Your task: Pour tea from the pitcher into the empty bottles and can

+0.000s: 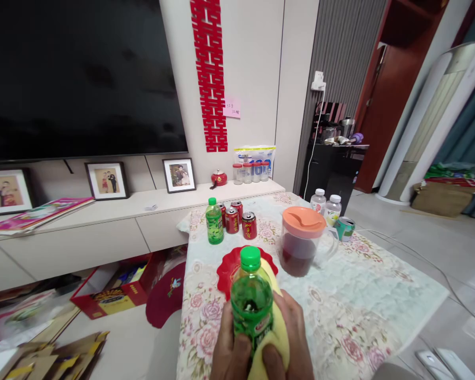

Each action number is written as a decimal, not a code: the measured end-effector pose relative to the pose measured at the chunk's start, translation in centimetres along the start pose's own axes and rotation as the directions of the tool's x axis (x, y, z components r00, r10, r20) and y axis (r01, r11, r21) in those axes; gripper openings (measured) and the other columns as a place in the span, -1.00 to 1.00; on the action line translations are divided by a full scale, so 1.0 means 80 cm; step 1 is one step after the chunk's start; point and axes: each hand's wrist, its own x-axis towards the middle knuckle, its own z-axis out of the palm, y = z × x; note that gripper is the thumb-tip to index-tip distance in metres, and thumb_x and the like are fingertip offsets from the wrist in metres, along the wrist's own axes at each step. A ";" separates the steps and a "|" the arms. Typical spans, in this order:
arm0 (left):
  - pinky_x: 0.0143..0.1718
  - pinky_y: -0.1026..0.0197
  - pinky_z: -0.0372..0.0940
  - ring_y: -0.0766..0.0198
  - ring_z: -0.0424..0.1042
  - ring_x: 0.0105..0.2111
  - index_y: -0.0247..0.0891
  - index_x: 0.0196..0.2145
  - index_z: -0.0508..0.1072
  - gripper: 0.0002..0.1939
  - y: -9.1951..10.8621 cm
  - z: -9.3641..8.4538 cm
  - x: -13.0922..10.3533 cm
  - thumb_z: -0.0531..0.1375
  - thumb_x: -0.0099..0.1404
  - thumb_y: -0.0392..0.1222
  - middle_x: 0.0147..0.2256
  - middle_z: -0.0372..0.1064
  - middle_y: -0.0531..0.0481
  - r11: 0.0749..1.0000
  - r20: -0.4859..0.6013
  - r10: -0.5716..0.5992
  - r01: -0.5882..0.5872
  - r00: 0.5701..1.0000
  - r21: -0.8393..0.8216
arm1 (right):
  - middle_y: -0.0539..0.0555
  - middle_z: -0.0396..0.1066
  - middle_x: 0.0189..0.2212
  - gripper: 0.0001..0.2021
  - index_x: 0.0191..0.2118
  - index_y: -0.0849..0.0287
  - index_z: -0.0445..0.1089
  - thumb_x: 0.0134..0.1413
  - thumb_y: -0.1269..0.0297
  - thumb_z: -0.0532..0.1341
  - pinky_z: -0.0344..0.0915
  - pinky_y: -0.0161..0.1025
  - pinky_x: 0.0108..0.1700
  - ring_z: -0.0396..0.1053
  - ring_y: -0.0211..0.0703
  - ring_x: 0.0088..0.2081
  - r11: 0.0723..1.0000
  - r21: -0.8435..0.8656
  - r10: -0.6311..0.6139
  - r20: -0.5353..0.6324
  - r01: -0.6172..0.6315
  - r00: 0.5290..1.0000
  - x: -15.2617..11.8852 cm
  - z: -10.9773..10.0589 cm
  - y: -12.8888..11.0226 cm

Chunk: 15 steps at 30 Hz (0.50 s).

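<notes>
A green plastic bottle (251, 295) with a green cap stands upright between my hands, close to the camera. My left hand (231, 340) is wrapped round its lower left side. My right hand (287, 338) presses a yellow cloth (281, 322) against the bottle's right side, thumb in front. Partly hidden behind the bottle lies a red scalloped plate (226, 269). Farther back on the table stands a second green bottle (214, 221), beside several red cans (249, 226).
On the flowered tablecloth (336, 295), a pitcher (298, 250) with an orange lid holds dark liquid. Behind it are two clear bottles (333, 210) and a green can (344, 229). A low white cabinet (166, 203) runs along the wall. A maroon stool (164, 298) stands left of the table.
</notes>
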 end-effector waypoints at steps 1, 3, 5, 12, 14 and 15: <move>0.12 0.01 0.47 -0.21 0.53 0.14 -0.16 0.25 0.44 -0.17 0.006 -0.001 0.002 0.31 0.20 0.40 0.06 0.60 -0.24 0.999 -0.034 0.028 -0.027 0.999 0.023 | 0.30 0.21 0.26 -0.39 0.34 0.06 0.22 0.42 -0.19 -0.10 0.45 0.14 0.07 0.36 0.30 0.21 1.000 0.004 0.003 0.007 -0.004 1.000 -0.006 0.007 0.002; 0.10 0.02 0.48 -0.22 0.54 0.12 -0.15 0.23 0.46 -0.12 0.019 -0.001 0.007 0.34 0.12 0.44 0.05 0.61 -0.21 0.995 -0.085 0.081 -0.076 0.993 0.056 | 0.33 0.23 0.23 -0.35 0.31 0.08 0.26 0.39 -0.25 -0.10 0.44 0.18 0.07 0.38 0.32 0.18 1.000 0.008 0.025 0.013 -0.025 1.000 -0.018 0.020 0.006; 0.09 0.02 0.49 -0.22 0.56 0.07 -0.18 0.18 0.49 -0.05 0.030 0.000 0.012 0.39 0.00 0.48 0.02 0.62 -0.19 0.994 -0.107 0.101 -0.097 0.989 0.040 | 0.34 0.23 0.22 -0.34 0.29 0.08 0.27 0.37 -0.28 -0.11 0.43 0.22 0.09 0.40 0.33 0.15 0.999 0.023 0.048 0.011 -0.048 0.999 -0.028 0.032 0.010; -0.05 0.03 0.53 -0.15 0.61 -0.11 -0.25 0.03 0.55 -0.11 0.038 0.005 0.014 0.44 -0.08 0.44 -0.16 0.66 -0.18 0.996 -0.110 0.089 -0.086 0.990 0.027 | 0.32 0.21 0.27 -0.41 0.29 0.07 0.28 0.42 -0.18 -0.11 0.44 0.23 0.10 0.38 0.34 0.20 0.991 0.107 0.084 0.005 -0.084 0.996 -0.034 0.041 0.013; 0.01 0.04 0.50 -0.14 0.59 -0.05 -0.26 0.09 0.53 -0.17 0.034 0.007 0.009 0.42 0.03 0.39 -0.11 0.65 -0.20 0.996 -0.067 0.083 -0.082 0.994 0.026 | 0.29 0.21 0.31 -0.44 0.29 0.04 0.30 0.43 -0.15 -0.09 0.44 0.22 0.12 0.38 0.32 0.22 0.988 0.110 0.104 0.019 -0.105 0.994 -0.029 0.033 0.013; 0.05 0.06 0.48 -0.14 0.58 -0.01 -0.26 0.11 0.52 -0.20 0.031 0.008 0.007 0.40 0.08 0.36 -0.07 0.64 -0.20 0.997 -0.041 0.078 -0.077 0.996 0.030 | 0.27 0.20 0.33 -0.46 0.30 0.02 0.30 0.44 -0.12 -0.08 0.44 0.20 0.13 0.37 0.31 0.23 0.987 0.109 0.114 0.021 -0.116 0.993 -0.027 0.029 0.013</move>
